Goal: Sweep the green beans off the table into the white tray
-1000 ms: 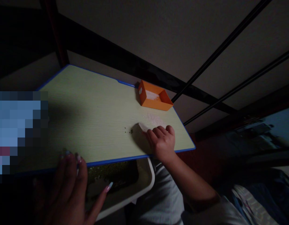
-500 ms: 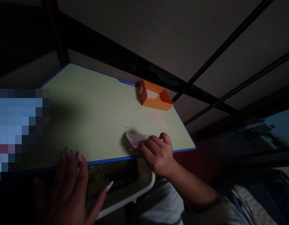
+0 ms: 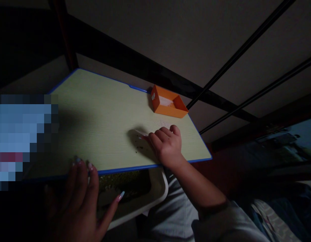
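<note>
My right hand [image 3: 167,144] is closed around a thin whitish sheet [image 3: 141,132], perhaps paper or a card; only its far edge shows past my fingers. Several dark specks [image 3: 139,147] lie on the pale tabletop [image 3: 102,117] just left of that hand. Beyond my knuckles is a patch of pale pinkish granules [image 3: 164,123], partly hidden by the hand. An orange box [image 3: 170,112] with similar pale grains inside stands farther back. My left hand [image 3: 78,201] is open, its fingers spread at the blue near edge of the table and its thumb pointing out to the right.
Below the table's near edge sits a white tub [image 3: 163,188] with greenish and dark bits in it. A light-clad leg [image 3: 172,211] is beside it. A pixelated bright area [image 3: 19,134] covers the left. Behind the table rises a panelled wall [image 3: 145,40].
My right hand has moved away from the near edge toward the granules, tilting the sheet and partly covering the patch. More dark specks are visible on the table. My left hand stays at the edge.
</note>
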`<control>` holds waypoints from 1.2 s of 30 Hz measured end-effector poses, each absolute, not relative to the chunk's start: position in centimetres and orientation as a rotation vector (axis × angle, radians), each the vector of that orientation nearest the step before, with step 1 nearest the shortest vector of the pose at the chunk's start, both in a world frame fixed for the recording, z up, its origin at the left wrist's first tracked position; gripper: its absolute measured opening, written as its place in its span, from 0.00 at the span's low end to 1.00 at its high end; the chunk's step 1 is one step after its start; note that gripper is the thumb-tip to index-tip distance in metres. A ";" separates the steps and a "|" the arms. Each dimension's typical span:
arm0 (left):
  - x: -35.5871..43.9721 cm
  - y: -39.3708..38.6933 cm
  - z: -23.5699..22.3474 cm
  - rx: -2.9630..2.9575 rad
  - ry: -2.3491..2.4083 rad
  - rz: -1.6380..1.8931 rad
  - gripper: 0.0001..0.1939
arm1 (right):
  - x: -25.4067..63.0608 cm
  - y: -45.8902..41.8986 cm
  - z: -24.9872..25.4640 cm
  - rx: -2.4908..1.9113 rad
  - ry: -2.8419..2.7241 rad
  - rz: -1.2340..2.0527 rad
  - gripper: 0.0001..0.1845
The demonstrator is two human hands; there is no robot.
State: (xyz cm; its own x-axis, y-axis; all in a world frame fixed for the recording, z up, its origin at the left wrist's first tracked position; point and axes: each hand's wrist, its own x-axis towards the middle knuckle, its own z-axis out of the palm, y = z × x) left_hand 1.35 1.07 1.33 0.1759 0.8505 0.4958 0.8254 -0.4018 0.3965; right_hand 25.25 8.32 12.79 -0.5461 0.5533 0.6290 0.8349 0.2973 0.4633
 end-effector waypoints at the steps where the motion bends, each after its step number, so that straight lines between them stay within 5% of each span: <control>1: 1.3 1.1 1.3 2.388 1.696 1.036 0.44 | 24.9 8.5 12.7 -1.228 -2.239 -1.113 0.20; 15: 1.5 1.1 1.7 2.428 1.687 1.029 0.44 | 24.4 4.3 13.6 -0.962 -2.378 -0.937 0.18; 36: 1.5 1.4 1.5 2.436 1.671 1.058 0.43 | 27.9 6.2 16.3 -2.036 -2.256 -0.722 0.16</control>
State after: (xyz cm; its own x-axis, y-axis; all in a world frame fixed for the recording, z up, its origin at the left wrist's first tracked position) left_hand 1.48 1.36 1.47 0.2051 0.8282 0.5215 0.8256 -0.4326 0.3624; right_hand 27.89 6.19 16.29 -0.1504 0.9373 0.3143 0.9458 0.0438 0.3219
